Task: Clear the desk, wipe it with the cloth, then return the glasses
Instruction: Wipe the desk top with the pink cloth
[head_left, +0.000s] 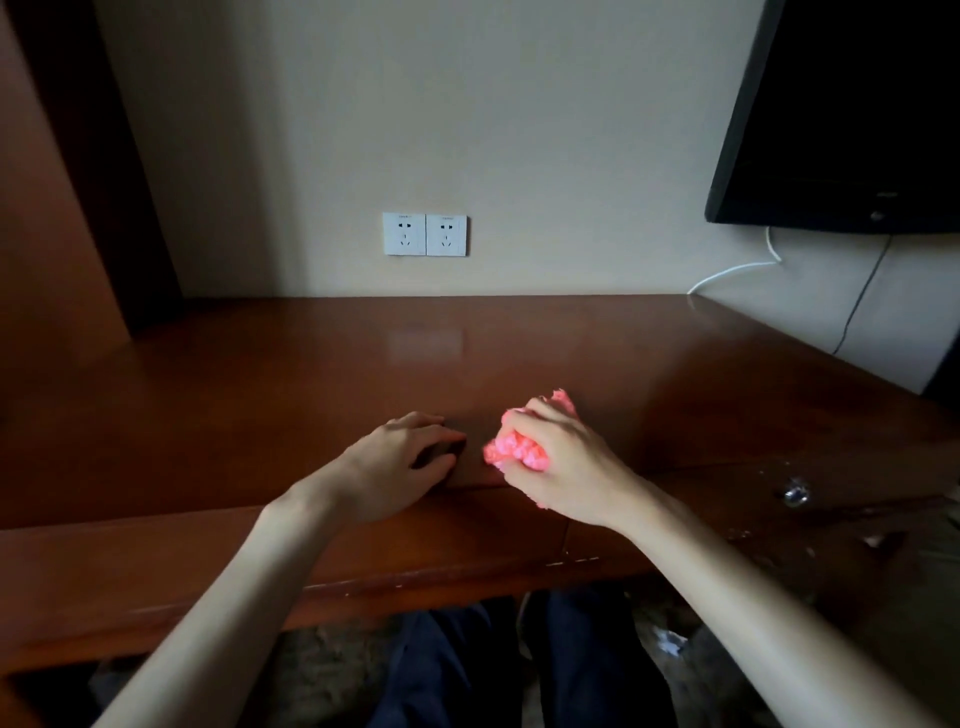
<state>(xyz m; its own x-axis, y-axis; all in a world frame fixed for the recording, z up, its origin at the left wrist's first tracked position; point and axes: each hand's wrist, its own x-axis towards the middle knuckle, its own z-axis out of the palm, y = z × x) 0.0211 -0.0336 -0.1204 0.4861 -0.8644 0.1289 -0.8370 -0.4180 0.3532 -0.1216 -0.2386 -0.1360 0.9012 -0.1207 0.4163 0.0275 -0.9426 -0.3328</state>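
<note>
Gripping: the right hand (558, 465) has its fingers (540, 415) curled tightly round a bunched pink cloth (514, 449), which bulges out on the thumb side and shows again past the knuckles.
Cloth position: at the near middle of the wooden surface (260, 395), just beside the left hand; whether it touches the wood I cannot tell.
Left hand: the left hand (400, 462) rests palm down on the surface close to the front edge, its fingers (431, 423) loosely bent and spread over a small dark shape that is too dim to name; whether they hold it I cannot tell.
Glasses: not visible on the surface.
Surface: glossy reddish-brown wood running back to the wall, with a pale reflection of the sockets near its far middle.
Drawer: a drawer front at the lower right carries a round metal knob (795, 493); the drawer is closed, so its contents are hidden.
Wall: two white sockets (425, 234) side by side above the surface.
Upper right: a black television (852, 114) with a white cable (732, 273) and a dark cable hanging beneath it.
</note>
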